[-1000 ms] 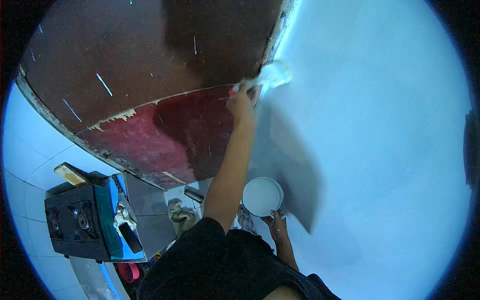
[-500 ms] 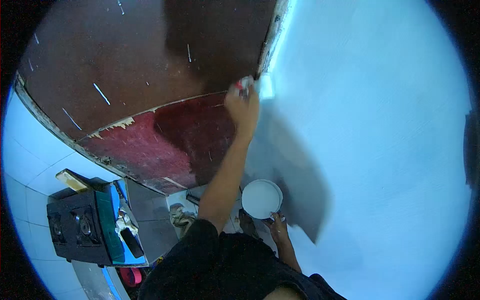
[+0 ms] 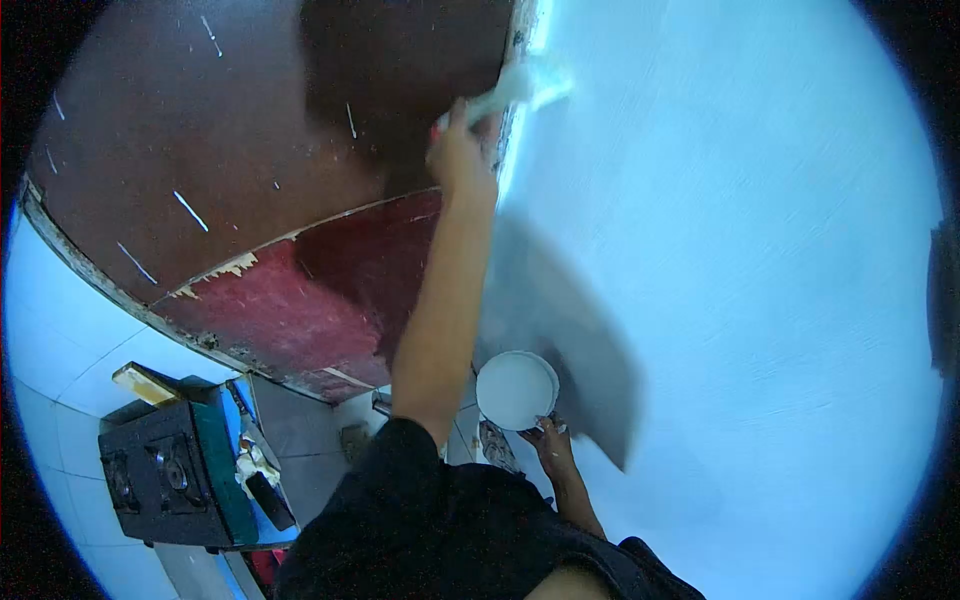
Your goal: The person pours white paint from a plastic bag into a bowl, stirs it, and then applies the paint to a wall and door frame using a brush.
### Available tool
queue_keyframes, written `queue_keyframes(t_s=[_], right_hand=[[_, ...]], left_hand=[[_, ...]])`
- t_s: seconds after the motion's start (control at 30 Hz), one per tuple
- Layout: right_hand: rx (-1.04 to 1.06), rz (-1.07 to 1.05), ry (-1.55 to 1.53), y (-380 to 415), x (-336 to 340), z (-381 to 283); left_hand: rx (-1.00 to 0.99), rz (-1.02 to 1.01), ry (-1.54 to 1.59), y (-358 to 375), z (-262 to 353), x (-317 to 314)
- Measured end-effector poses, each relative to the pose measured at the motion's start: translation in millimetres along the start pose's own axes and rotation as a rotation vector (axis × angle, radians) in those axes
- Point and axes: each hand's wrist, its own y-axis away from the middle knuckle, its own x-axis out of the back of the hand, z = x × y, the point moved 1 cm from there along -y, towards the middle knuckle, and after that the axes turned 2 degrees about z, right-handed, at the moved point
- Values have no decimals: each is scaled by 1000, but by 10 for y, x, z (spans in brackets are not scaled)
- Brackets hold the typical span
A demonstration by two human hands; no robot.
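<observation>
My left hand (image 3: pixel 462 160), at the end of my outstretched arm, is closed around the handle of a paintbrush (image 3: pixel 492 102) with a red end. Its pale, motion-blurred head reaches across the wall's edge, against the white wall (image 3: pixel 720 250). Lower down, my right hand (image 3: pixel 550 436) grips the near rim of a round white bucket (image 3: pixel 517 390) filled with white paint. Beside the brush runs a rough frame strip (image 3: pixel 513 60) between the wall and a dark brown board (image 3: pixel 230 90). Bright, wet-looking paint shows along that edge.
A worn red panel (image 3: pixel 300 290) lies below the brown board. At lower left stands a black two-burner stove (image 3: pixel 165 475), with a knife (image 3: pixel 238 398) and a black phone-like object (image 3: pixel 270 500) beside it. A foot (image 3: pixel 495 447) shows below the bucket.
My left hand has moved the paintbrush upward along the wall edge, and its head now reaches onto the wall. The bucket in my right hand has shifted slightly up and left in view.
</observation>
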Motion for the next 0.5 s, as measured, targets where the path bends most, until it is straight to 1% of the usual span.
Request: queue_keyframes(t_s=[0.03, 0.1, 0.13, 0.17, 0.2, 0.23, 0.27, 0.3, 0.33, 0.37, 0.4, 0.43, 0.47, 0.5], right_hand=[[8, 2, -3, 95, -107, -96], [70, -47, 74, 312, -371, -307], [71, -45, 73, 243, -269, -199], [23, 63, 53, 100, -63, -3], [-23, 163, 32, -56, 111, 150], [-21, 160, 30, -144, 258, 241], [-4, 78, 92, -204, 403, 317], [15, -4, 155, -235, 467, 349], [19, -6, 155, -145, 382, 294], [28, 16, 84, 53, 151, 129], [39, 38, 13, 154, 20, 33], [48, 36, 10, 99, 66, 88], [35, 87, 21, 38, 133, 179], [20, 140, 30, -17, 219, 259]], left_hand=[[34, 77, -48, 123, -46, 227], [49, 111, -99, 79, -267, 877], [47, 184, -122, 127, -338, 1112], [42, 259, -143, 175, -389, 1320], [8, 330, -234, 181, -425, 1513], [-24, 400, -328, 181, -464, 1688], [-23, 398, -331, 137, -533, 1854], [-66, 377, -495, 81, -598, 1994], [-111, 353, -655, 63, -619, 2054], [-174, 256, -882, 167, -505, 1904], [-179, 250, -878, 156, -492, 1798], [-391, 153, -999, 111, -496, 1658], [-604, 52, -1112, 132, -439, 1413], [-685, 39, -1121, 150, -384, 1182]])
